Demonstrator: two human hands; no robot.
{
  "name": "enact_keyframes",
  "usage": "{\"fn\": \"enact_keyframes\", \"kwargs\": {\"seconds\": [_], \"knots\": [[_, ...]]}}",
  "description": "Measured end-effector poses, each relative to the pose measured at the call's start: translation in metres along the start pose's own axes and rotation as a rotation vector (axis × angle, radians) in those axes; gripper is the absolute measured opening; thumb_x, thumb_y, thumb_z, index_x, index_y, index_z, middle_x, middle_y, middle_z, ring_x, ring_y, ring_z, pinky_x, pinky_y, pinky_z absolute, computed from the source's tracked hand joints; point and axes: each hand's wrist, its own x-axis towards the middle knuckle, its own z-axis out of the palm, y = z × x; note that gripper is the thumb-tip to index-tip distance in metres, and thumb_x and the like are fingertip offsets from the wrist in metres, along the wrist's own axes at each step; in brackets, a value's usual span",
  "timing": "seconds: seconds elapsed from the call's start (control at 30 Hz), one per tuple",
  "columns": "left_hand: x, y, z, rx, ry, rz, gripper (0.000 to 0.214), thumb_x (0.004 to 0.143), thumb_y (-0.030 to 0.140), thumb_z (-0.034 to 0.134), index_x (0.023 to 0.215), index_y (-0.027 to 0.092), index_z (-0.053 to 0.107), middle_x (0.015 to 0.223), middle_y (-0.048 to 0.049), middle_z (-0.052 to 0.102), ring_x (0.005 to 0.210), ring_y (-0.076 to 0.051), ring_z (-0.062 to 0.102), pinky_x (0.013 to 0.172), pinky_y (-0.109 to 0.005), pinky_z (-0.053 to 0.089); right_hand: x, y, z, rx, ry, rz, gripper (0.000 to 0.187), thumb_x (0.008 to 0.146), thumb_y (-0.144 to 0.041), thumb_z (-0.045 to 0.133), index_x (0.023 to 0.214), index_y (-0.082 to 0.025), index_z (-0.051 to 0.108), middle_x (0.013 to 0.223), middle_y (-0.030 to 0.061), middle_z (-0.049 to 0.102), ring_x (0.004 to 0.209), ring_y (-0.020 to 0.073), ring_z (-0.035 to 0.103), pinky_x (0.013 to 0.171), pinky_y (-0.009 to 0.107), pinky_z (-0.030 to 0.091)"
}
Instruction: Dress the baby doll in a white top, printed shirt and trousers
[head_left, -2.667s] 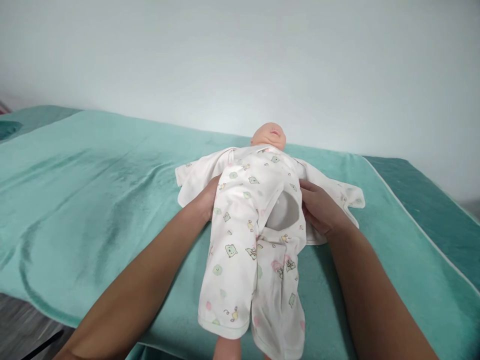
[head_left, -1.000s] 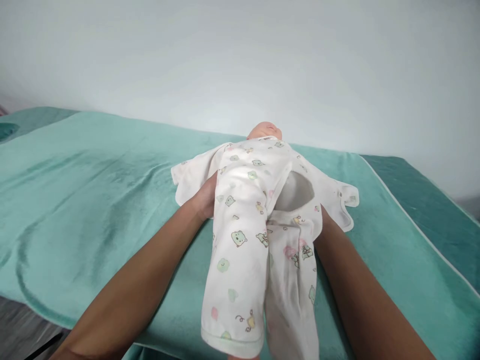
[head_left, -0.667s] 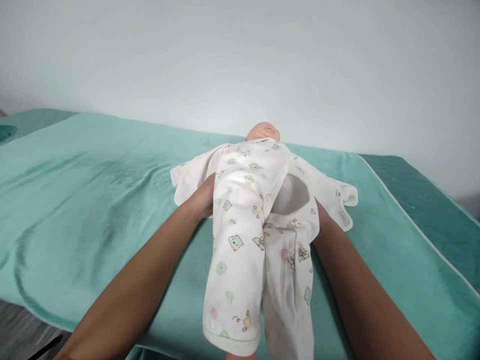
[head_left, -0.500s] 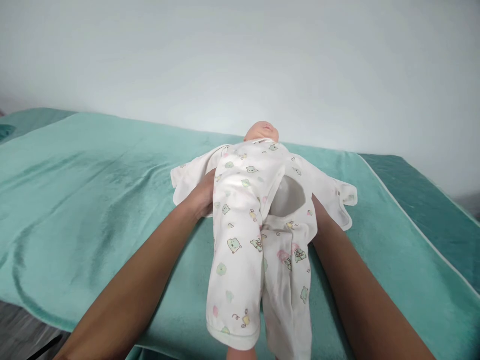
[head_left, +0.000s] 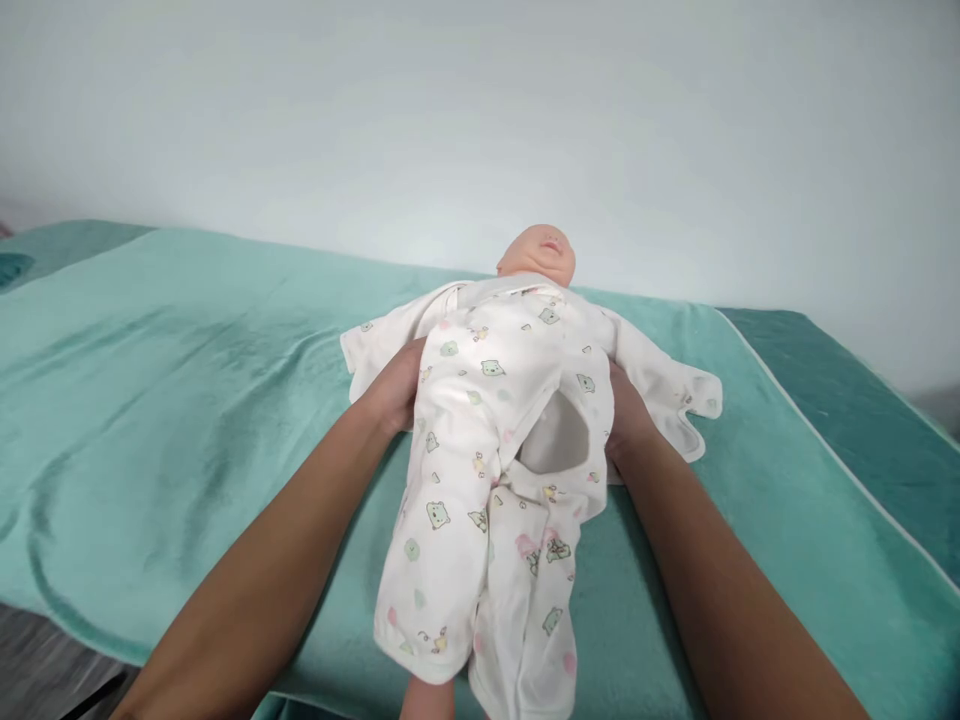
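Note:
A baby doll (head_left: 536, 258) lies on its back, head away from me, dressed in a white long-sleeved top (head_left: 652, 370) and white pants (head_left: 450, 440) printed with small green and pink animals. A round opening at the crotch of the pants shows a pale inside. My left hand (head_left: 401, 388) grips the doll's left-hand side at waist height, its fingers tucked out of sight under the clothing. On the opposite side my right hand (head_left: 628, 408) holds the waist, with its fingers hidden too. One bare foot (head_left: 427, 698) sticks out of a pant leg at the bottom edge.
A light green cloth (head_left: 187, 450) with shallow wrinkles covers the table. Darker green material (head_left: 840, 400) shows along the right. Behind stands a plain pale wall (head_left: 450, 120). Grey floor (head_left: 37, 665) appears at lower left.
The doll has turned slightly between my hands: its head shifted right and up, its legs swung left. My right hand has moved inward and shows more beside the pants.

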Motion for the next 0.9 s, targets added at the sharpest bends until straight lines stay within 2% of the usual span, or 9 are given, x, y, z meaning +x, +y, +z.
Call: {"fn": "enact_keyframes", "kwargs": {"seconds": [0.2,0.37,0.5,0.6,0.73,0.8,0.9], "knots": [[0.004,0.001,-0.012,0.059,-0.032,0.034,0.031,0.081,0.04,0.071,0.103,0.019,0.077,0.09,-0.0066,0.077,0.093,-0.027,0.072,0.081,-0.037,0.059,-0.002,-0.002,0.003,0.089,0.046,0.029,0.021,0.071,-0.035,0.072,0.091,-0.029,0.073,0.114,0.0026,0.077,0.116,0.0288,0.065,0.096,0.043,0.054],[0.003,0.002,-0.017,0.162,-0.049,0.078,0.03,0.072,0.025,0.079,0.102,0.02,0.078,0.094,-0.0073,0.078,0.089,-0.025,0.072,0.073,-0.033,0.058,0.001,0.0,0.001,0.041,0.033,0.022,0.018,0.073,-0.037,0.074,0.089,-0.031,0.071,0.117,0.0038,0.075,0.126,0.0294,0.059,0.099,0.04,0.052],[0.002,0.002,-0.019,0.203,-0.052,0.083,0.031,0.069,0.019,0.077,0.101,0.019,0.078,0.093,-0.0082,0.078,0.087,-0.027,0.072,0.071,-0.034,0.058,0.0,-0.003,0.001,0.0,0.02,-0.01,0.021,0.07,-0.041,0.078,0.087,-0.031,0.07,0.113,0.0054,0.076,0.128,0.0305,0.057,0.099,0.04,0.051],[0.0,0.005,-0.014,0.225,-0.069,0.096,0.029,0.067,0.016,0.074,0.096,0.018,0.078,0.087,-0.0073,0.078,0.086,-0.027,0.072,0.07,-0.035,0.057,0.001,-0.005,0.0,-0.031,0.059,-0.008,0.021,0.064,-0.04,0.079,0.08,-0.029,0.07,0.102,0.0064,0.077,0.122,0.0321,0.059,0.093,0.039,0.053],[-0.009,0.01,0.002,0.228,0.009,0.137,0.019,0.067,0.019,0.073,0.086,0.017,0.077,0.074,-0.005,0.074,0.083,-0.027,0.071,0.073,-0.038,0.058,0.007,0.002,-0.003,-0.053,0.069,-0.031,0.024,0.058,-0.041,0.079,0.06,-0.026,0.061,0.078,0.0037,0.074,0.101,0.0323,0.066,0.082,0.04,0.056],[-0.012,0.011,0.01,0.236,0.057,0.168,0.018,0.069,0.023,0.073,0.085,0.018,0.077,0.071,-0.0045,0.073,0.085,-0.028,0.071,0.074,-0.038,0.058,0.01,0.006,-0.004,-0.034,0.075,-0.015,0.027,0.058,-0.045,0.078,0.058,-0.026,0.059,0.07,0.0014,0.07,0.091,0.031,0.067,0.077,0.041,0.057],[-0.013,0.009,0.014,0.303,0.116,0.247,0.018,0.07,0.029,0.074,0.084,0.018,0.075,0.074,-0.0038,0.073,0.09,-0.029,0.069,0.076,-0.036,0.056,0.01,0.006,-0.003,-0.021,0.061,0.005,0.024,0.061,-0.045,0.076,0.063,-0.025,0.063,0.069,0.0011,0.069,0.086,0.0298,0.067,0.076,0.043,0.057]]}}
